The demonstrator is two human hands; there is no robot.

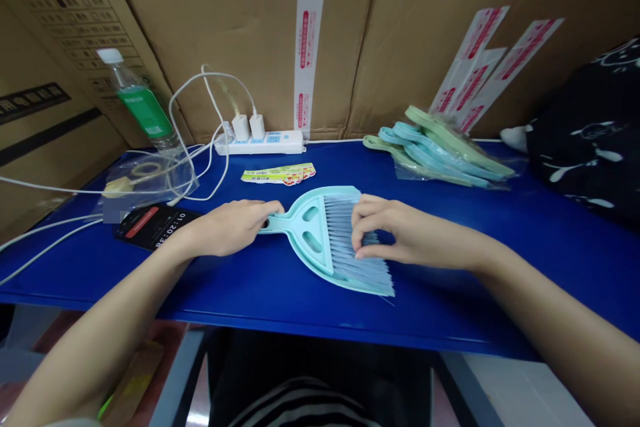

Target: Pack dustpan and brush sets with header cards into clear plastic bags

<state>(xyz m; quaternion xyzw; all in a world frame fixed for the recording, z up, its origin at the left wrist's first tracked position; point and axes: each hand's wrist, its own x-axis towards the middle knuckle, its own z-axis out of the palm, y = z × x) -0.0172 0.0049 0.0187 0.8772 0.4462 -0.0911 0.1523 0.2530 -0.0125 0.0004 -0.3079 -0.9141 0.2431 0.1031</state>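
A light turquoise hand brush [314, 227] lies nested in a matching dustpan [345, 282] on the blue table, its handle to the left and its grey-blue bristles [345, 240] to the right. My left hand [233, 225] is closed around the handle end, with the thumb along the top. Over the bristles, my right hand [383, 228] is curled, thumb and fingertips pinched together at the tufts. A few stray bristles stick out past the dustpan's lower right edge.
Bagged green and blue handled items [435, 150] lie at the back right, beside a black patterned fabric [590, 133]. At the back left are a power strip [275, 142], cables, a bottle [145, 110] and a phone [155, 225]. Colourful packets [277, 174] lie behind the dustpan. Cardboard [240, 27] walls the back.
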